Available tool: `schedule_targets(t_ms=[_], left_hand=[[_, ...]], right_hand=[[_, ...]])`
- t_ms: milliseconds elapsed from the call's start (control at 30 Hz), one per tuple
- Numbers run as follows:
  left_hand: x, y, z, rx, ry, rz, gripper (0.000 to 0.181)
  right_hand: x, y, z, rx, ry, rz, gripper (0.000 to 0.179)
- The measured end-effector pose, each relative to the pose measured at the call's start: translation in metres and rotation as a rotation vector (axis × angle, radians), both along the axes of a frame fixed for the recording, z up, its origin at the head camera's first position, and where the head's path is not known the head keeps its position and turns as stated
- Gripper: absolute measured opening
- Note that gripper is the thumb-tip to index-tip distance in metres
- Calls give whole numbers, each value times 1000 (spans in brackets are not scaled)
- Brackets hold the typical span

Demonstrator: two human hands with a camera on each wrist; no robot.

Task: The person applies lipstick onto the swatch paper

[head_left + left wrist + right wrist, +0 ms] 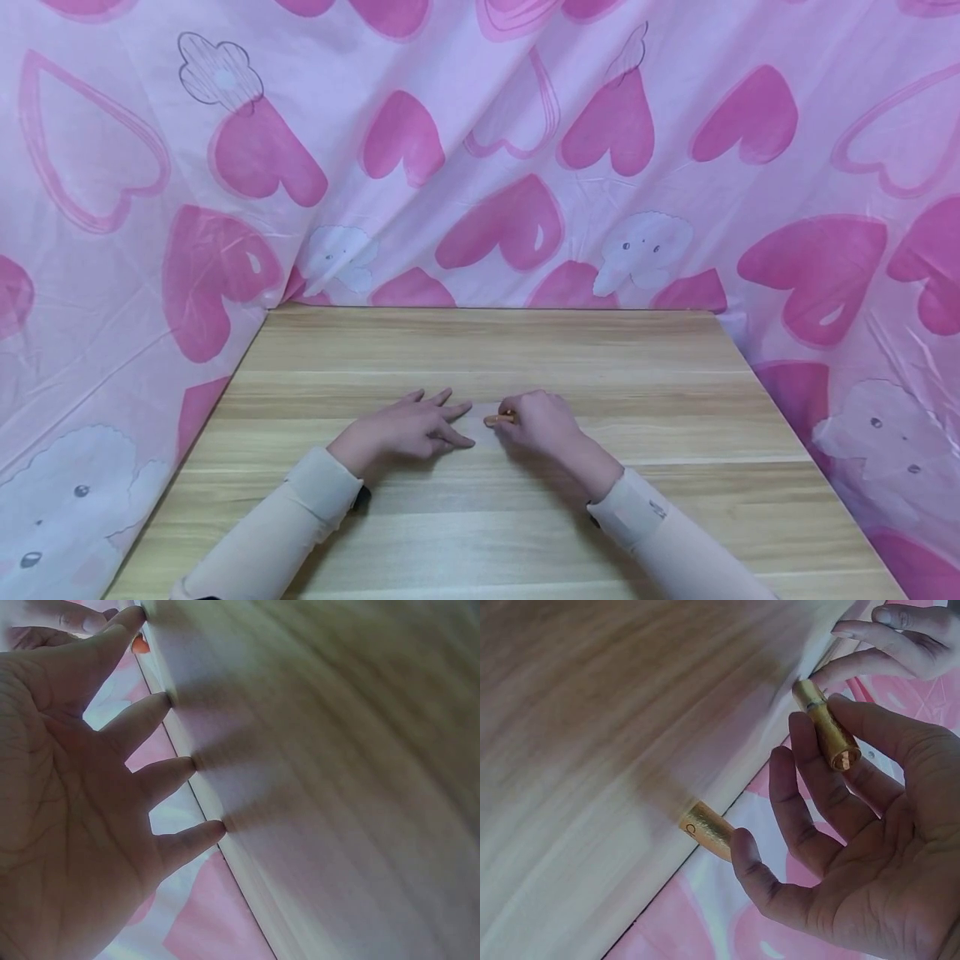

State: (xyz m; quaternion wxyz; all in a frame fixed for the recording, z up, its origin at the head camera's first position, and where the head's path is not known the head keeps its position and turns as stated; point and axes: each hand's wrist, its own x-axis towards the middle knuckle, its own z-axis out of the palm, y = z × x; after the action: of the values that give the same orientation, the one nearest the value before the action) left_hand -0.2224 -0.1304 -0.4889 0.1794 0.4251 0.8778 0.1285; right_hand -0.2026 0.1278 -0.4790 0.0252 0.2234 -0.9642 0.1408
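While pink heart-printed fabric (465,67) hangs behind and beside the wood-grain tabletop (487,533), my left hand (405,427) rests its spread fingertips on the surface, grasping nothing. Opposite it, near the tabletop's middle, my right hand (546,425) pinches a gold lipstick tube (832,739) between thumb and fingers; a second gold cylinder (712,831) is at my little fingertip.

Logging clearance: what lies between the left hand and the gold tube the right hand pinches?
Only bare tabletop separates left hand and tube, in the head view.
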Motion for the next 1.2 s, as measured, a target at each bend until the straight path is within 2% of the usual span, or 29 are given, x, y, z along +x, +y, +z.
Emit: schedule_targets(t_ms=[167, 333, 533, 667, 767, 1000, 1200], left_hand=[[0, 1, 2, -6, 3, -2, 34], [0, 0, 2, -1, -4, -3, 34], [0, -1, 1, 0, -7, -8, 34], [0, -1, 0, -5, -1, -13, 34], [0, 0, 0, -7, -1, -14, 34], [1, 1, 3, -6, 3, -8, 34], [1, 1, 3, -6, -6, 2, 34]], right_hand=[[4, 1, 6, 1, -15, 17, 20], [4, 3, 8, -10, 18, 35, 19], [-1, 7, 8, 15, 76, -17, 14], [-3, 10, 4, 67, 43, -55, 12], [-3, 12, 2, 77, 15, -55, 11], [-1, 13, 4, 49, 18, -24, 14], [3, 13, 10, 46, -14, 7, 13]])
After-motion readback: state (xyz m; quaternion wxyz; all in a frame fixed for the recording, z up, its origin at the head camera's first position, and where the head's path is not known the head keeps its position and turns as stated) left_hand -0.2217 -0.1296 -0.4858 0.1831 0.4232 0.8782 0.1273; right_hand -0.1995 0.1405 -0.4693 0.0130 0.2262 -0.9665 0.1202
